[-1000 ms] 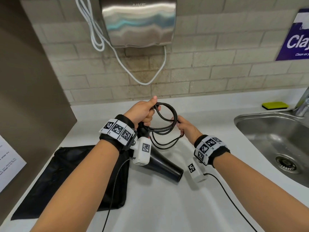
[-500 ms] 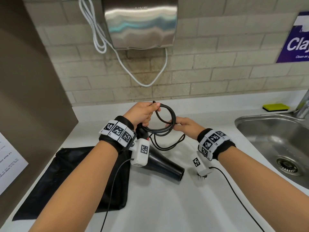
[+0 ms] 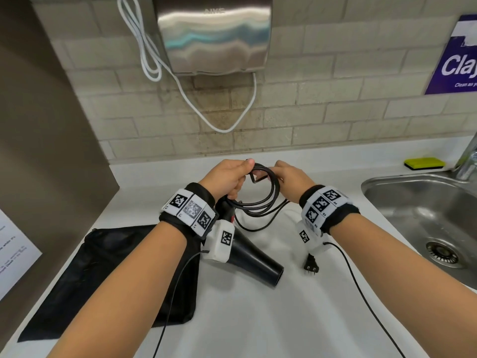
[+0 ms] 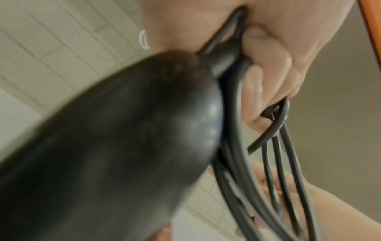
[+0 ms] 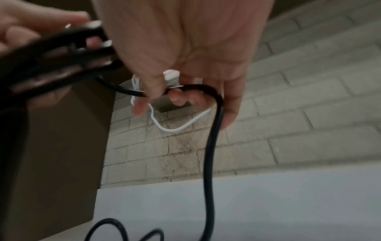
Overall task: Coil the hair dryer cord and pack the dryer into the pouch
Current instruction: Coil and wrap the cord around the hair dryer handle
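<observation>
Nearest, the black pouch (image 3: 108,275) lies flat on the white table (image 3: 258,319), at the left. Just beside it the hair dryer (image 3: 253,259) rests with its nozzle pointing toward the near right, its rear end overlapping the pouch's edge. The plug (image 3: 311,266) lies on the table right of the nozzle. Above the dryer, the left hand (image 3: 228,177) has its fingers curled around several loops of the black cord (image 3: 268,200), holding the coil upright. The right hand (image 3: 291,177) pinches a strand of cord between thumb and fingers at the coil's top, close to the left hand. A loose stretch of cord trails to the table. Farther back sit a steel sink (image 3: 413,202), a yellow sponge (image 3: 424,162) and a wall-mounted hand dryer (image 3: 214,34).
</observation>
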### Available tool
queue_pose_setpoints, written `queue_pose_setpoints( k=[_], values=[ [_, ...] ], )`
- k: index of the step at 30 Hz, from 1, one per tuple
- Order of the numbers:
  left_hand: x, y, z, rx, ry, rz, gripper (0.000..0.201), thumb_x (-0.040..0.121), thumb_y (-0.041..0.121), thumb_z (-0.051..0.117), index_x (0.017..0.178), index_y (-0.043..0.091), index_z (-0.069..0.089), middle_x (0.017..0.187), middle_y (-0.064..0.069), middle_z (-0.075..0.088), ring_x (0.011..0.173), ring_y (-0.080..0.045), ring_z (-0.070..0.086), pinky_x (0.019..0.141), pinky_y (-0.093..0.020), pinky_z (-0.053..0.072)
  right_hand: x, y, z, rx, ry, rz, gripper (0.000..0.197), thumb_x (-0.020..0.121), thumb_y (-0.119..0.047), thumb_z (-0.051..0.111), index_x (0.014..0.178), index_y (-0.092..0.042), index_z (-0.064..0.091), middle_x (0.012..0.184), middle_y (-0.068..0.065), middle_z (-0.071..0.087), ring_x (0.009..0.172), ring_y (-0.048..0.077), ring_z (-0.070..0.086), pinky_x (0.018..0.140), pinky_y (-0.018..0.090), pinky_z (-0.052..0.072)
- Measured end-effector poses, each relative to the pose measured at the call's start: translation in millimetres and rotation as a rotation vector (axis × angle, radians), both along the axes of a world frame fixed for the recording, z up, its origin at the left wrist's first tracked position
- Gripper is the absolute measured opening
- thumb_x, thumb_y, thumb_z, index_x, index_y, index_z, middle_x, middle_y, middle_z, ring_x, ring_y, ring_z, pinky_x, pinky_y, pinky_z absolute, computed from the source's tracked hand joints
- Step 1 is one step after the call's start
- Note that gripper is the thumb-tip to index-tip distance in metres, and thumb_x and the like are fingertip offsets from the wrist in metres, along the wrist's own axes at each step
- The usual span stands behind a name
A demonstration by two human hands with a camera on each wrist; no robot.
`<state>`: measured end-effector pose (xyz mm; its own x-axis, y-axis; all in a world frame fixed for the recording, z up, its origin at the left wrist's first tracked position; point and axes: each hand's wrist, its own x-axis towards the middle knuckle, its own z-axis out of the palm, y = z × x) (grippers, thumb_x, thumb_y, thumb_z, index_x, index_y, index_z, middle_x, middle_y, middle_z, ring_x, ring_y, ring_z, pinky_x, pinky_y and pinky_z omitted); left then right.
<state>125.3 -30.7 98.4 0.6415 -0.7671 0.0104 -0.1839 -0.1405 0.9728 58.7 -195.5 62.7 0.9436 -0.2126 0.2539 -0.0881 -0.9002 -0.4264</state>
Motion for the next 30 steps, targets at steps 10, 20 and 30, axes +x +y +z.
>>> queue_pose_setpoints(
  k=[10,20,30],
  values=[
    [-1.7,-4.4,-1.9,-0.018,-0.051,0.021,0.032,0.097,0.034,0.044,0.078,0.011,0.058,0.043,0.006,0.023,0.036,-0.007,0.018,0.039,-0.018,0.017,0.5,1.5,11.2,0.17,-0.1,-0.082,0.017,0.091,-0.02,0.049,0.085,-0.017,0.065,0.074,-0.001,0.06,0.074,0.02,0.053,0.073,0.03,0.043],
    [1.7,-5.4,-1.6,0.089,-0.091,-0.085,0.023,0.1,0.026,0.04,0.084,0.02,0.056,0.042,0.012,0.026,0.037,-0.005,0.02,0.039,-0.019,0.019,-7.3,21.7,54.0,0.291,-0.442,-0.022,0.015,0.091,-0.014,0.05,0.082,-0.008,0.06,0.06,-0.002,0.045,0.059,0.013,0.041,0.063,0.029,0.037],
    [4.2,-4.8,-1.8,0.06,-0.134,0.003,0.024,0.1,0.025,0.039,0.084,0.016,0.055,0.047,0.004,0.028,0.036,-0.006,0.023,0.039,-0.02,0.022,-18.0,32.3,43.0,0.352,-0.572,0.114,0.013,0.086,-0.012,0.05,0.074,-0.013,0.054,0.059,-0.012,0.043,0.055,0.002,0.04,0.058,0.02,0.034]
  ],
)
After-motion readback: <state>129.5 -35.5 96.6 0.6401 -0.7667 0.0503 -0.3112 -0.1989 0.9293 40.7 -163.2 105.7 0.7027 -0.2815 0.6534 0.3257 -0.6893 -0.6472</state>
